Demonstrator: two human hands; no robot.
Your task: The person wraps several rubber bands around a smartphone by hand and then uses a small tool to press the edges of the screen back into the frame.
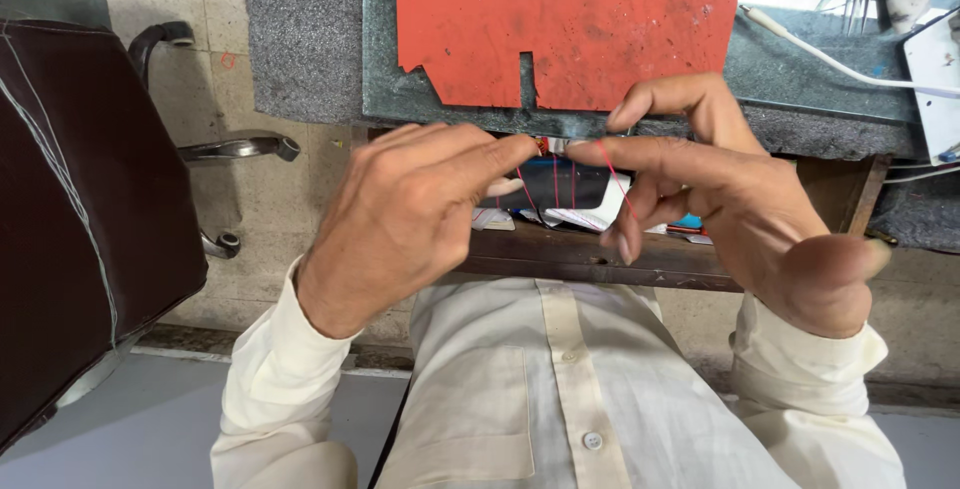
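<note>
Thread (612, 171), thin and red, is seen stretched between both hands above the lap, in front of a dark table (310, 39) on which a red sheet (570, 19) is laid. A brown chair (80, 209) is seen nearby. The thread is pinched by the left hand (400, 219) and looped over the right hand (740, 209), whose fingertips (580, 149) are pressed shut on it.

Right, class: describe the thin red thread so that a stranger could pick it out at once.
Start at the big red-orange rubbery mat on the grey stone worktop. Just below its notched edge, the left hand and right hand meet fingertip to fingertip. The thin red thread runs between them, the only hair-fine line there.
</note>
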